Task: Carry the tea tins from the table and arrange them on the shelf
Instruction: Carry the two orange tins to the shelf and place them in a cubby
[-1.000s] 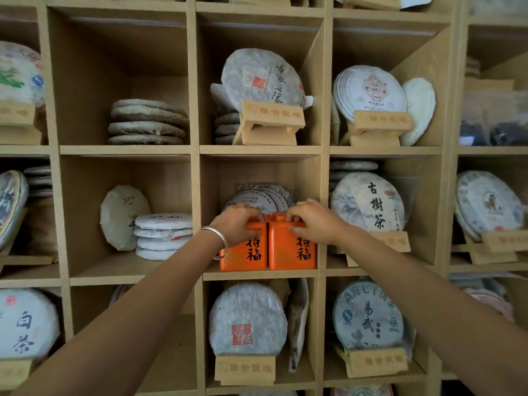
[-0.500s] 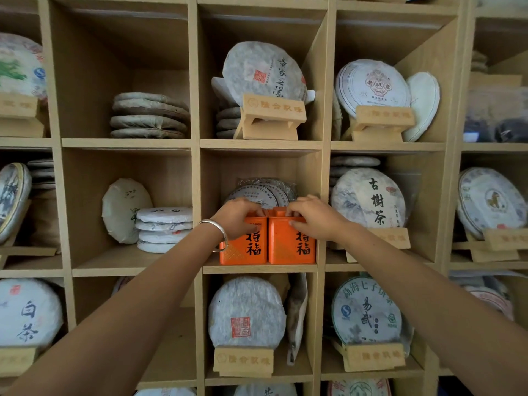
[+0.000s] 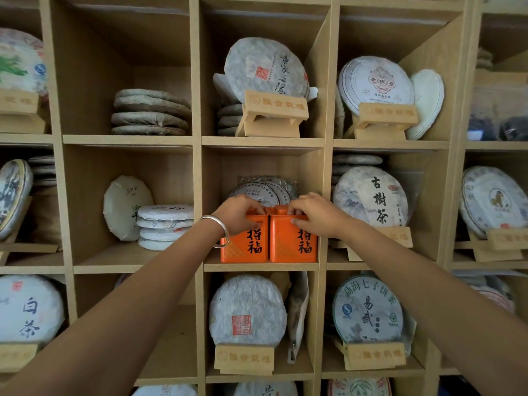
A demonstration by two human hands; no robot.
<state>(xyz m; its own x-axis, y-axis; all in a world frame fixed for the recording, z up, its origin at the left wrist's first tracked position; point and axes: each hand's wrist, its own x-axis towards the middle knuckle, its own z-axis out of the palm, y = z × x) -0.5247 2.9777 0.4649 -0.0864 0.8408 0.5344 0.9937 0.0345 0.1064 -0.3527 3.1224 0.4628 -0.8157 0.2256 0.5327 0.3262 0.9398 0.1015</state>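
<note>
Two orange tea tins with black characters stand upright side by side, touching, at the front of the middle cubby of the wooden shelf (image 3: 261, 266). My left hand (image 3: 237, 214), a silver bangle on its wrist, grips the top of the left tin (image 3: 245, 244). My right hand (image 3: 314, 214) grips the top of the right tin (image 3: 294, 242). Wrapped round tea cakes (image 3: 261, 191) lean against the back wall behind the tins.
Every cubby around holds paper-wrapped tea cakes, some stacked flat (image 3: 151, 112), some upright on wooden display stands (image 3: 275, 114). The cubby to the left holds a leaning cake and a short stack (image 3: 164, 225). Below the tins stands another cake on a stand (image 3: 247, 307).
Both hands stay on the tin tops; the tins sit slightly deeper and squarer on the shelf board. My view has shifted a little upward.
</note>
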